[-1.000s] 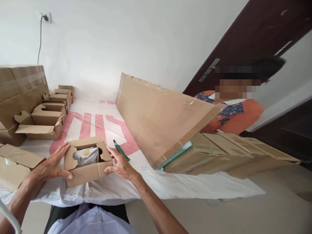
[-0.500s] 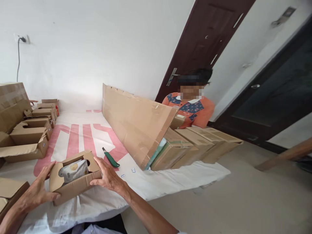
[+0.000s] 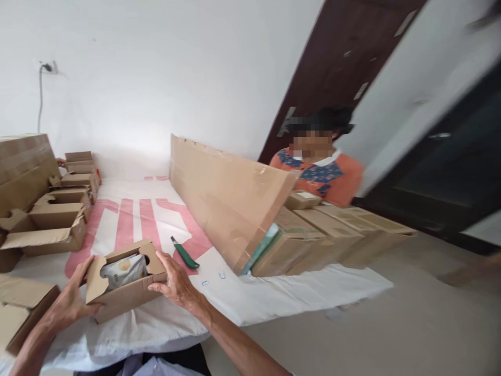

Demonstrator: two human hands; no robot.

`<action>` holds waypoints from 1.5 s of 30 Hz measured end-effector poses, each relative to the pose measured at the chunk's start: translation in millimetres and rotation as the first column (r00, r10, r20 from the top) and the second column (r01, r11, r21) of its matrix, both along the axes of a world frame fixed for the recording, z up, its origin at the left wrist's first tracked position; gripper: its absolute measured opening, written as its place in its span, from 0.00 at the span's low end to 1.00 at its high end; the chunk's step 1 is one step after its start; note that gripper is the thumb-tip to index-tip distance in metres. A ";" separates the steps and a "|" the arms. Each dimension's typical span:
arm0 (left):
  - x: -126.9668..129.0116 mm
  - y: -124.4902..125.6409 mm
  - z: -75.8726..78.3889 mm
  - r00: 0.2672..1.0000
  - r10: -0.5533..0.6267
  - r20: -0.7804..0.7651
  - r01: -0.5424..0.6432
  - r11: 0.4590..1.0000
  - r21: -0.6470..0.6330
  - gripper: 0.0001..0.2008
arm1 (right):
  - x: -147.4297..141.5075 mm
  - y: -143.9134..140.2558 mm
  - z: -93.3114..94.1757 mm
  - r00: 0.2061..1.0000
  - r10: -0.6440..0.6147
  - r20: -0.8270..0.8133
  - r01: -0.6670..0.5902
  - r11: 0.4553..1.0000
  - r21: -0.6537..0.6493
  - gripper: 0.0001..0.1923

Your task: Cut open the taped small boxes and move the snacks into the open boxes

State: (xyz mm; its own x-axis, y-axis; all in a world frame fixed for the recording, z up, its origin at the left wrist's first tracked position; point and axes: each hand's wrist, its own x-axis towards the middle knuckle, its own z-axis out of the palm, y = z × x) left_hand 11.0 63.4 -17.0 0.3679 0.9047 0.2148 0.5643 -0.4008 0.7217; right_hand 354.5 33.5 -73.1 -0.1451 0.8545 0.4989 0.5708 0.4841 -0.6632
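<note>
both hands (image 3: 178, 284) grip a small carton (image 3: 123, 292) holding a pouch (image 3: 124, 270)

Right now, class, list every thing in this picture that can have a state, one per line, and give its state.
small carton: top flaps open, held at both ends
white pouch: lying inside the small carton
left hand: gripping the carton's left end
right hand: fingers over the carton's right flap
green-handled knife: lying on the cloth, untouched
row of cartons: flaps open
big cardboard sheet: leaning on closed boxes
wall plug: plugged in

Green knife (image 3: 185, 256) lies right of hands; cloth (image 3: 129, 219) beyond is bare.
</note>
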 end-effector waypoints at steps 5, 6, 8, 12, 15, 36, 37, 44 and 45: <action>10.5 -23.7 21.1 0.997 -0.014 0.076 0.023 0.993 -0.113 0.59 | 5.0 -14.6 1.8 0.999 0.003 0.034 -0.001 0.999 -0.045 0.49; 11.9 -26.9 23.3 0.996 -0.029 0.079 0.038 0.991 -0.124 0.58 | 6.2 -15.6 7.0 0.998 0.014 0.053 -0.012 0.999 -0.031 0.48; 13.3 -30.8 24.7 0.998 -0.042 0.053 0.049 0.990 -0.131 0.58 | 5.3 -15.1 21.9 0.995 0.052 0.085 -0.055 0.998 0.033 0.41; 9.8 -33.1 20.0 0.998 -0.062 0.033 0.065 0.993 -0.101 0.65 | -8.6 -8.7 56.5 0.977 0.132 0.169 -0.148 0.985 0.086 0.25; 5.3 -35.2 18.2 0.994 -0.082 0.067 0.088 0.991 -0.104 0.68 | -17.8 -1.6 74.2 0.953 0.188 0.239 -0.202 0.979 0.037 0.17; 42.6 -59.1 21.0 0.910 0.289 0.297 -0.308 0.951 0.019 0.33 | 12.0 11.0 63.2 0.957 -0.271 0.104 0.251 0.952 0.172 0.24; 41.6 -60.9 19.1 0.897 0.307 0.318 -0.332 0.943 0.029 0.33 | 14.0 11.4 60.5 0.951 -0.287 0.113 0.264 0.947 0.182 0.24; 42.9 -68.9 7.8 0.819 0.447 0.361 -0.487 0.873 0.024 0.29 | 27.2 18.7 28.6 0.961 -0.251 0.117 0.237 0.963 0.126 0.18; 43.6 -69.6 5.9 0.793 0.471 0.386 -0.510 0.860 -0.003 0.28 | 29.0 20.1 22.8 0.972 -0.218 0.085 0.209 0.973 0.100 0.18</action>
State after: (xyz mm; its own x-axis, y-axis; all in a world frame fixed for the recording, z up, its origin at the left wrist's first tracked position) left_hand 54.7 -6.2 -11.1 -0.2407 0.9100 0.3376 0.4113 -0.2195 0.8847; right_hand 383.5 53.6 -50.3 -0.0142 0.8230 0.5679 0.7255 0.3993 -0.5605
